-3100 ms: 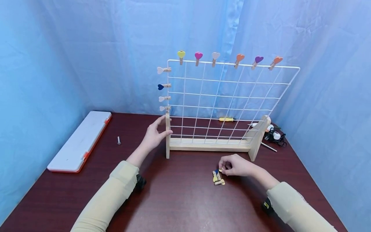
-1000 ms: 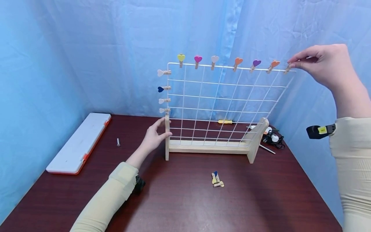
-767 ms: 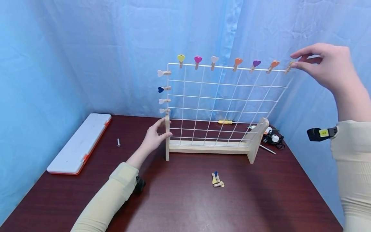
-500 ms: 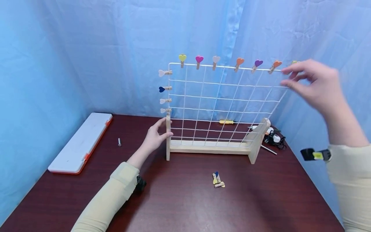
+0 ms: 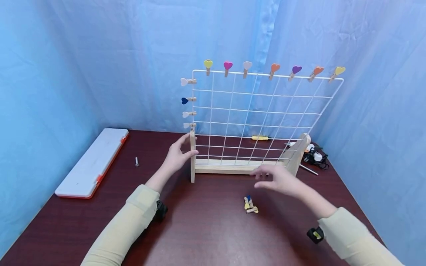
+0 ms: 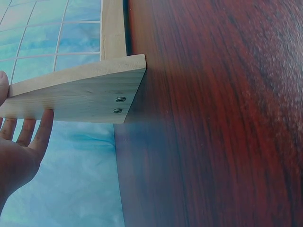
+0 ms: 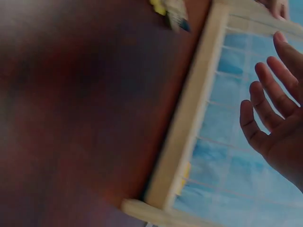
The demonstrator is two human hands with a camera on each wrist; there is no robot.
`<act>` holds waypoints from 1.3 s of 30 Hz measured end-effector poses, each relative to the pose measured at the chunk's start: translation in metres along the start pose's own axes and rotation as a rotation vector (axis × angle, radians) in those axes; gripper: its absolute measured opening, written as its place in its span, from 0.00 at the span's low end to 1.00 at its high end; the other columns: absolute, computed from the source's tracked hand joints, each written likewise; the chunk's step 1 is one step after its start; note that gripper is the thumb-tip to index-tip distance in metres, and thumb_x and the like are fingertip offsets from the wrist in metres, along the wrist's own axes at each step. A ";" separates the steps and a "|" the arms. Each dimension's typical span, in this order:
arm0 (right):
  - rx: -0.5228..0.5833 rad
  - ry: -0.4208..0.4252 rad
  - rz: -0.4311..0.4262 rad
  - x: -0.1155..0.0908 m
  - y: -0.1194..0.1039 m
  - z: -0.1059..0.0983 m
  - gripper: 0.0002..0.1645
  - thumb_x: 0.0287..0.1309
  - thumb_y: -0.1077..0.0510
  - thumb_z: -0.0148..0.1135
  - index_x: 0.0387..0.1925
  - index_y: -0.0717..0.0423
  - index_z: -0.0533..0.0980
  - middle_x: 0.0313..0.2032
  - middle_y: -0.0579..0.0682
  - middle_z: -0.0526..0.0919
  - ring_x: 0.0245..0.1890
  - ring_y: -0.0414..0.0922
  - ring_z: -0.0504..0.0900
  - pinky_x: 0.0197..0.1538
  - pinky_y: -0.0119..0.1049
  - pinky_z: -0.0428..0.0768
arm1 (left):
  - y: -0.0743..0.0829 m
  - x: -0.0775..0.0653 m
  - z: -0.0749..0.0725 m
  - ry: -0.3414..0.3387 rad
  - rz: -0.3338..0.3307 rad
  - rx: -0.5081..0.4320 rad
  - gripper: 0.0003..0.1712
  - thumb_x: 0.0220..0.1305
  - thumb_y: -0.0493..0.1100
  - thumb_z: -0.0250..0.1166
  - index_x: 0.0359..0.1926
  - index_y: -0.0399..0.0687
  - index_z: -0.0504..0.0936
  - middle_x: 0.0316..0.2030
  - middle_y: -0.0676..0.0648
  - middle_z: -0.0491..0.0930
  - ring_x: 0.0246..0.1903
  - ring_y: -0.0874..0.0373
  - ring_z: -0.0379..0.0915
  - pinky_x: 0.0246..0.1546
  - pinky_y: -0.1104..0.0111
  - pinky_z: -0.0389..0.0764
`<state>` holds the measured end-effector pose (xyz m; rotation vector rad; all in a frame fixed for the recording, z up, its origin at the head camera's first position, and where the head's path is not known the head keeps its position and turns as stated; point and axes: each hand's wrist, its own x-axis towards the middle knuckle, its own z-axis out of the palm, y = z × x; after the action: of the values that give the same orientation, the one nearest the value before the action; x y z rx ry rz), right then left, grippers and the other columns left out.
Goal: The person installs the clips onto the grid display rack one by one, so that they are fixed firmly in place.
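Note:
A white wire grid rack (image 5: 246, 109) stands in a wooden base. My left hand (image 5: 175, 155) grips the base's left side panel (image 6: 85, 92), thumb at the front edge and fingers against its outer face. Heart-topped clothespins line the grid's top wire, ending in a yellow-heart clothespin (image 5: 338, 71) at the right corner; several more, such as a dark blue one (image 5: 186, 100), run down the left side. My right hand (image 5: 277, 179) hovers before the base with fingers spread and nothing in them. Below it lies a small pile of clothespins (image 5: 250, 205), yellow and blue.
On the left lies a flat white case (image 5: 93, 162) with an orange edge, and beside it a bolt (image 5: 137, 162). Behind the grid is a yellow-handled tool (image 5: 259, 137). Black cable (image 5: 316, 157) and a thin rod (image 5: 308, 169) lie right of the base. Blue curtains enclose the table.
My right hand carried a yellow-heart clothespin from the pile to the top right of the grid, let it go there, and came back down near the pile. My left hand stayed put.

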<state>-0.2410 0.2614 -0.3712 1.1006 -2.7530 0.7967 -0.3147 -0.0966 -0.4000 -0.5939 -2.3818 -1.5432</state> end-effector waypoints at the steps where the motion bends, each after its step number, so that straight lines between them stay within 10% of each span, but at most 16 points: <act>1: 0.020 -0.042 0.011 -0.001 0.003 0.010 0.19 0.46 0.49 0.66 0.43 0.46 0.77 0.30 0.39 0.79 0.29 0.34 0.75 0.31 0.32 0.75 | 0.000 0.000 0.000 0.002 0.002 0.002 0.36 0.50 0.51 0.66 0.60 0.53 0.65 0.51 0.52 0.75 0.54 0.58 0.65 0.55 0.56 0.65; 9: 0.030 -0.229 0.063 -0.006 0.018 0.057 0.13 0.47 0.50 0.65 0.37 0.49 0.78 0.24 0.36 0.74 0.21 0.31 0.70 0.26 0.25 0.70 | 0.001 0.000 0.000 0.004 0.026 0.000 0.36 0.50 0.49 0.66 0.61 0.47 0.65 0.51 0.51 0.75 0.54 0.57 0.66 0.54 0.56 0.65; 23: 0.106 -0.196 0.229 -0.005 0.016 0.055 0.07 0.43 0.63 0.63 0.26 0.49 0.74 0.19 0.39 0.77 0.20 0.33 0.75 0.24 0.27 0.74 | 0.001 -0.001 0.000 0.007 0.007 0.012 0.35 0.50 0.50 0.66 0.61 0.54 0.65 0.51 0.51 0.75 0.54 0.58 0.65 0.55 0.57 0.63; 39: 0.068 0.325 0.207 -0.007 -0.029 -0.073 0.10 0.45 0.60 0.67 0.34 0.52 0.81 0.32 0.45 0.83 0.27 0.33 0.81 0.28 0.24 0.76 | 0.003 -0.001 -0.001 0.004 -0.030 0.006 0.35 0.50 0.50 0.66 0.60 0.54 0.65 0.51 0.52 0.75 0.55 0.58 0.64 0.55 0.56 0.64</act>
<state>-0.2259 0.2840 -0.2968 0.6307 -2.6033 0.9992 -0.3120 -0.0969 -0.3972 -0.5566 -2.4022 -1.5472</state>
